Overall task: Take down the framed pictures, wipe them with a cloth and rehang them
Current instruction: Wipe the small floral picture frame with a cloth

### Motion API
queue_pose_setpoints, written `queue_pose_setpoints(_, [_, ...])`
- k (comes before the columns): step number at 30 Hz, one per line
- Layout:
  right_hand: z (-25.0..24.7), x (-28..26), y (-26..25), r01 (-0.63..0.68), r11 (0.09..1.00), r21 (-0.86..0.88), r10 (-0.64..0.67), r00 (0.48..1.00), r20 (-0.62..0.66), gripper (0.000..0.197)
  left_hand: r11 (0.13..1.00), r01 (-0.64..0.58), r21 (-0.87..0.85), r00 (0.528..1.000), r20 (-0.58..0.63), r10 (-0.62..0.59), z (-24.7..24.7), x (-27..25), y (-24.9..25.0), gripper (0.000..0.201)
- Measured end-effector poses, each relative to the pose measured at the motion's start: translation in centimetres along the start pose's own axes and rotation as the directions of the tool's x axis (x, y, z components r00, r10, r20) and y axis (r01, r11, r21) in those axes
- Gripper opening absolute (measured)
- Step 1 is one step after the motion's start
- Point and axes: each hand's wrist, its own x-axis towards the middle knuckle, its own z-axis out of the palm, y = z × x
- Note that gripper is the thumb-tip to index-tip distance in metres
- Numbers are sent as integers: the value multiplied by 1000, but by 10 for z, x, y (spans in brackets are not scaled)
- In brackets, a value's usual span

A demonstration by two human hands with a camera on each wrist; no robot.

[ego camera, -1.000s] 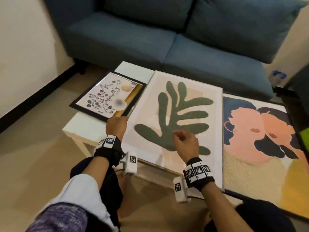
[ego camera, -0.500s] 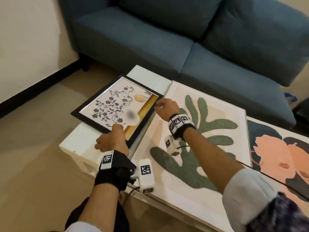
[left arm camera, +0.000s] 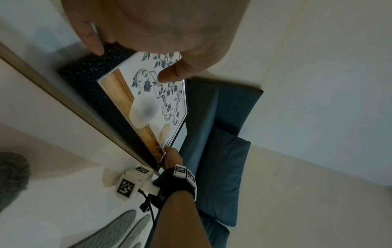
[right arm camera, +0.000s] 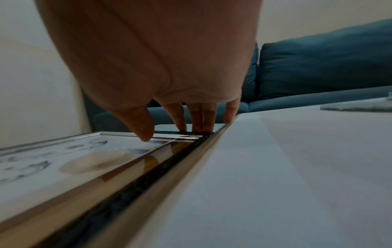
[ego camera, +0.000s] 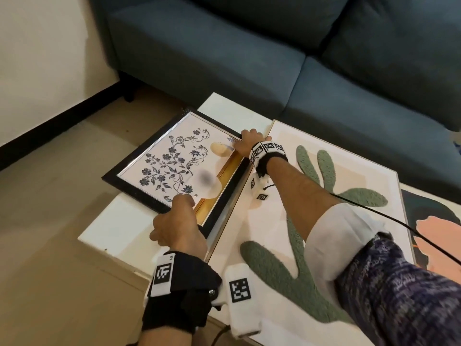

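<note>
Here both hands' fingers (right arm camera: 182, 117) grip the black-framed floral picture's (ego camera: 172, 166) corners.

Left hand (left arm camera: 152, 25) gripping the near corner of a black-framed flower picture (left arm camera: 148, 94), thumb lying on its glass, right hand (left arm camera: 172, 156) holding the far corner, blue sofa (left arm camera: 222, 151) sitting behind

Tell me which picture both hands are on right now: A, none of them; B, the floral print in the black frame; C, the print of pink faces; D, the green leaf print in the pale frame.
B: the left hand grips the near corner of the black-framed floral print and the right hand holds its far corner, beside the green leaf print.
</note>
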Motion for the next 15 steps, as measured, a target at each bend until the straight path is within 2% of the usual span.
queue_pose_setpoints(3, [-3, 5, 0, 17, 998, 54, -17, 1000, 0, 43, 993, 26, -119, 999, -21, -28, -5, 1, 10, 48])
queue_pose_setpoints(5, [-2, 8, -4, 39, 993, 109, -37, 999, -13, 41, 984, 0, -177, 998, -56, -10, -10, 4, 17, 50])
queue_pose_setpoints(7, [-4, 10, -9, 51, 982, 183, -42, 998, -49, 40, 974, -16, -226, 997, -78, -2, -13, 8, 24, 43])
queue_pose_setpoints(9, [-7, 9, -11, 53, 955, 292, -33, 997, -76, 37, 965, -5, -261, 999, -45, -7, -17, 3, 30, 36])
queue_pose_setpoints(12, [-14, 1, -13, 40, 923, 384, -7, 996, -88, 30, 950, -5, -313, 1000, 9, 8, -19, -6, 31, 54])
queue_pose_setpoints(15, [-18, -15, -5, 26, 915, 402, 26, 992, -123, 29, 930, -23, -366, 1000, -5, 23, -19, -21, 33, 57])
